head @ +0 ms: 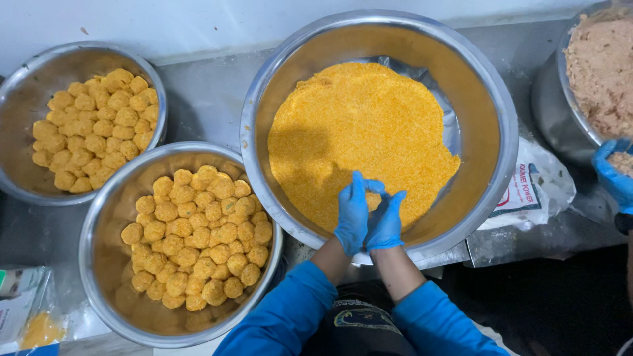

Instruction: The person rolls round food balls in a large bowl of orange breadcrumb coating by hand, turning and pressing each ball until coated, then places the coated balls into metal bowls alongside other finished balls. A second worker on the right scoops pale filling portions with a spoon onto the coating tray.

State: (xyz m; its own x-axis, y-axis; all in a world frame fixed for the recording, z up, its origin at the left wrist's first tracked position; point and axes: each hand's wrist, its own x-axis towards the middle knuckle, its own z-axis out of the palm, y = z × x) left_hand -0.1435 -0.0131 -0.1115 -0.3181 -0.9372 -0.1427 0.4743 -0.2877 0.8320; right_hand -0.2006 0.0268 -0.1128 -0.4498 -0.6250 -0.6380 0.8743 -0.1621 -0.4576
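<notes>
Head view: a grey metal tabletop is seen against a white wall. Three steel bowls are set on it: a large bowl of orange crumbs, and two bowls of coated balls. A pot of pinkish mince is noted at far right, beside another person's gloved hand. The left hand and right hand, blue-gloved, are pressed together, cupped around a small crumbed piece over the near edge of the crumbs
</notes>
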